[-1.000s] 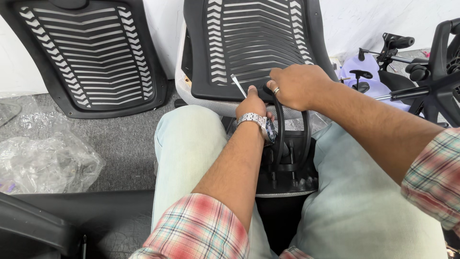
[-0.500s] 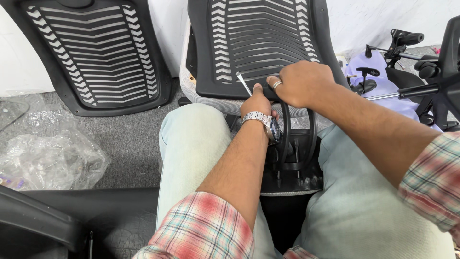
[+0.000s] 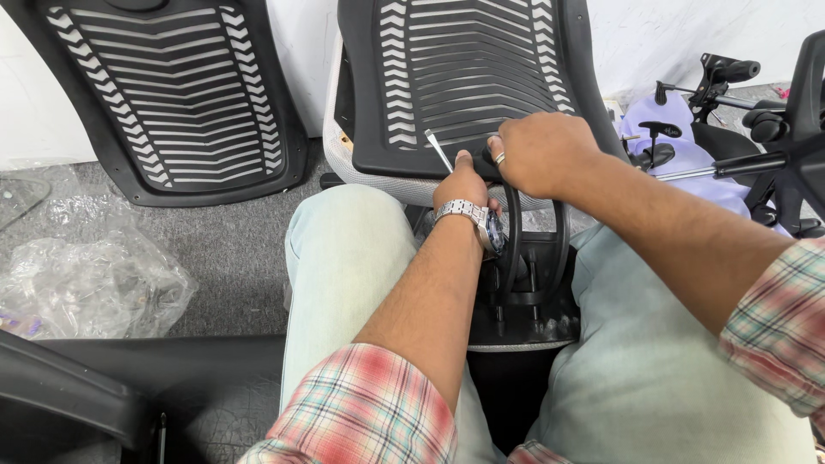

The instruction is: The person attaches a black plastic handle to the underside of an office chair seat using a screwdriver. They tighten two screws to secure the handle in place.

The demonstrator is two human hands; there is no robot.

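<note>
Seated view, pale jeans filling the lower half of the frame. At upper centre, black slatted chair back leaning against a grey mesh seat. Left hand, silver watch on the wrist, closed around a thin metal tool pointing up at the chair back's lower edge. Right hand, ring on one finger, clamped over the top of a black curved bracket standing between the knees. Second chair back in the upper left, crumpled plastic bag at left, black chair parts at upper right.
</note>
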